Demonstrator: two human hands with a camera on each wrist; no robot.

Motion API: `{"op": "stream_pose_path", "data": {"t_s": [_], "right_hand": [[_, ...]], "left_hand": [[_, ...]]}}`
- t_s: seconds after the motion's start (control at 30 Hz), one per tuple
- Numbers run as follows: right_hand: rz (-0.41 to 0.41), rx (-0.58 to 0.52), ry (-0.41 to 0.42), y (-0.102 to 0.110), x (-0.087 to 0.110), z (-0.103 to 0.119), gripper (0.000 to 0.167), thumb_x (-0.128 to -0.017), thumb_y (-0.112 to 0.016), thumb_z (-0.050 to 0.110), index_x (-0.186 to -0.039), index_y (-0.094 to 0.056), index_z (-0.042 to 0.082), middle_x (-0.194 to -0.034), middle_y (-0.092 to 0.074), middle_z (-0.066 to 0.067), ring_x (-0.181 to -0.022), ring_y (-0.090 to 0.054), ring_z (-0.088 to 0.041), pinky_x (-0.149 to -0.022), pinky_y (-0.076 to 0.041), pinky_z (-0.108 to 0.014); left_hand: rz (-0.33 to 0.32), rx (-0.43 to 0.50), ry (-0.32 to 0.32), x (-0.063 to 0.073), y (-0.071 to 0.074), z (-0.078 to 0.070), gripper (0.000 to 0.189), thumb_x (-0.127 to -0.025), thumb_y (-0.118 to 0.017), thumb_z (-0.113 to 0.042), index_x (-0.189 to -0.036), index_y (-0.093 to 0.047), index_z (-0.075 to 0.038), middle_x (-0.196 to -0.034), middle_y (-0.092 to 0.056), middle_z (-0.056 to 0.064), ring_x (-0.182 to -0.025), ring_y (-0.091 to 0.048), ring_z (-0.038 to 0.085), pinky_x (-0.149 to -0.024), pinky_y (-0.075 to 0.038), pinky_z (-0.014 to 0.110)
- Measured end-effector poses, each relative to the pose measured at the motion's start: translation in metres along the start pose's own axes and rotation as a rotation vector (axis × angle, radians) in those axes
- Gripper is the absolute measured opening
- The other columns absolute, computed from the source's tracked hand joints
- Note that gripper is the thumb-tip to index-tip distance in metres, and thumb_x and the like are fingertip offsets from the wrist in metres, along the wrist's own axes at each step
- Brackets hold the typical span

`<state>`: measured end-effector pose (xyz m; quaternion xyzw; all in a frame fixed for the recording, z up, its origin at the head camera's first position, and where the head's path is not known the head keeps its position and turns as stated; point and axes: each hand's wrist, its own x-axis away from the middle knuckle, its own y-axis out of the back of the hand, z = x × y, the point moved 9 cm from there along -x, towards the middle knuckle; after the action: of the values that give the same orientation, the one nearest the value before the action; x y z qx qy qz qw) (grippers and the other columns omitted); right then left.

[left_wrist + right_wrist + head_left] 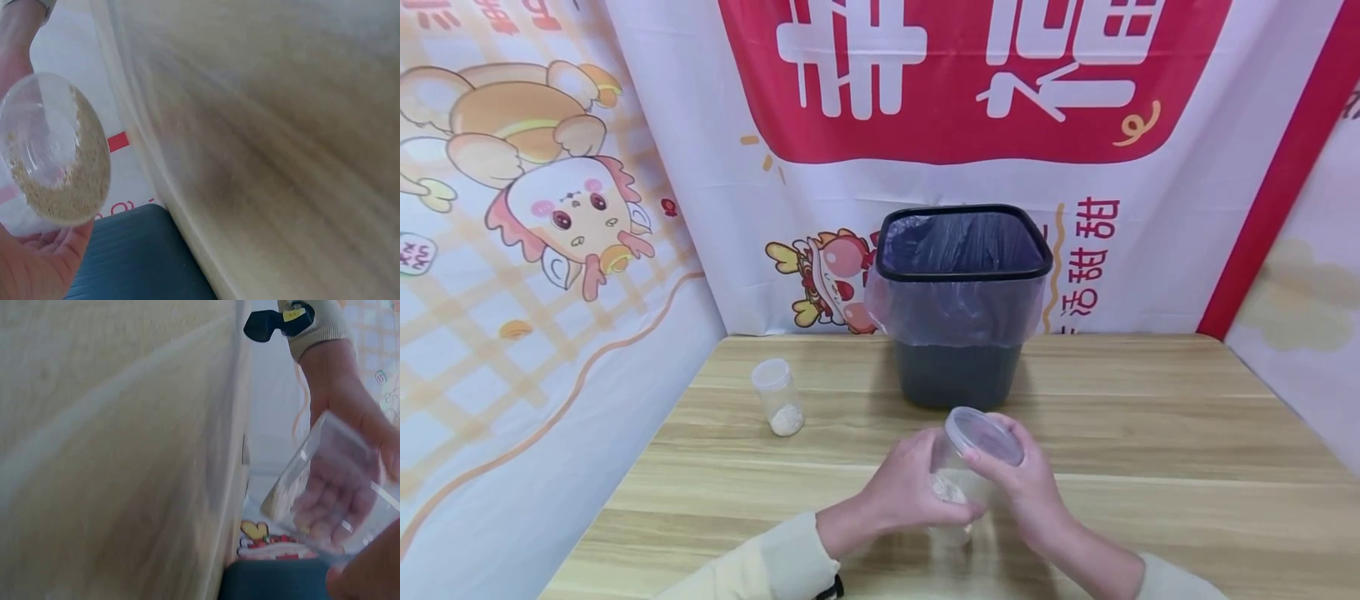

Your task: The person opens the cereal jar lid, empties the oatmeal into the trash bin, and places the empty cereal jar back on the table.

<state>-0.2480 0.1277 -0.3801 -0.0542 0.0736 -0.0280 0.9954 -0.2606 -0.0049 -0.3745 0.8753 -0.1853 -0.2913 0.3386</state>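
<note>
Printed cloths (827,187) hang around a wood-grain table (1150,425). At your far left stands a small clear container (777,392) with pale grains at its bottom. Further right, your left hand (906,487) wraps round a clear jar (964,477), tilted and raised off the table, with pale grains inside. Behind it stands a dark bin (955,375) with a bag liner (958,308). Your right hand (1030,483) grips the jar's lid (988,437).

Left hand (917,482) and right hand (1028,479) partly hide a jar (947,490).
The worktop (1187,500) runs past the head view's bottom, near edge cropped.
</note>
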Motion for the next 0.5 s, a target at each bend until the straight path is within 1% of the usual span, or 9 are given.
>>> {"op": "stream_pose_path", "data": {"t_s": [0.07, 0.13, 0.23, 0.3, 0.4, 0.5], "right_hand": [[0.085, -0.047, 0.049, -0.002, -0.001, 0.003, 0.051, -0.080, -0.069, -0.002, -0.127, -0.049, -0.005, -0.113, -0.060, -0.017, -0.098, -0.060, -0.018, -0.082, -0.051, -0.026], [0.204, -0.116, 0.112, -0.004, -0.002, 0.007, 0.051, -0.081, -0.066, -0.005, -0.128, -0.047, -0.007, -0.115, -0.059, -0.018, -0.100, -0.060, -0.019, -0.084, -0.052, -0.028], [0.376, -0.190, 0.203, -0.008, -0.002, 0.013, 0.053, -0.081, -0.064, -0.004, -0.131, -0.048, -0.004, -0.119, -0.059, -0.017, -0.105, -0.059, -0.019, -0.089, -0.051, -0.029], [0.462, -0.217, 0.240, -0.010, -0.002, 0.015, 0.054, -0.082, -0.064, -0.001, -0.133, -0.049, 0.001, -0.123, -0.058, -0.016, -0.109, -0.058, -0.020, -0.092, -0.049, -0.030], [0.523, -0.221, 0.267, -0.010, -0.002, 0.016, 0.056, -0.084, -0.066, 0.004, -0.137, -0.048, 0.004, -0.127, -0.057, -0.015, -0.113, -0.056, -0.020, -0.094, -0.048, -0.030], [0.548, -0.233, 0.269, -0.012, -0.003, 0.016, 0.059, -0.087, -0.067, 0.009, -0.140, -0.044, 0.003, -0.131, -0.055, -0.015, -0.116, -0.055, -0.021, -0.095, -0.047, -0.029]], "left_hand": [[0.030, 0.042, 0.017, 0.000, 0.000, 0.001, 0.074, -0.064, -0.085, -0.047, -0.122, -0.055, -0.013, -0.099, -0.063, 0.001, -0.085, -0.058, 0.012, -0.071, -0.047, 0.019], [0.059, 0.067, 0.022, 0.000, 0.001, 0.001, 0.073, -0.064, -0.085, -0.046, -0.122, -0.055, -0.014, -0.099, -0.063, 0.000, -0.086, -0.058, 0.011, -0.073, -0.048, 0.020], [0.098, 0.098, -0.004, -0.001, 0.001, -0.001, 0.074, -0.064, -0.086, -0.044, -0.124, -0.056, -0.014, -0.101, -0.064, 0.000, -0.088, -0.059, 0.011, -0.075, -0.049, 0.021], [0.116, 0.114, -0.025, -0.001, 0.000, -0.002, 0.073, -0.064, -0.085, -0.043, -0.124, -0.056, -0.015, -0.101, -0.064, 0.000, -0.090, -0.060, 0.012, -0.077, -0.050, 0.022], [0.129, 0.142, -0.038, -0.001, -0.001, -0.003, 0.071, -0.064, -0.085, -0.042, -0.124, -0.056, -0.017, -0.102, -0.064, 0.002, -0.091, -0.061, 0.015, -0.077, -0.051, 0.024], [0.123, 0.167, -0.025, -0.001, -0.001, -0.002, 0.069, -0.065, -0.085, -0.040, -0.123, -0.056, -0.017, -0.102, -0.064, 0.003, -0.091, -0.061, 0.016, -0.077, -0.051, 0.025]]}}
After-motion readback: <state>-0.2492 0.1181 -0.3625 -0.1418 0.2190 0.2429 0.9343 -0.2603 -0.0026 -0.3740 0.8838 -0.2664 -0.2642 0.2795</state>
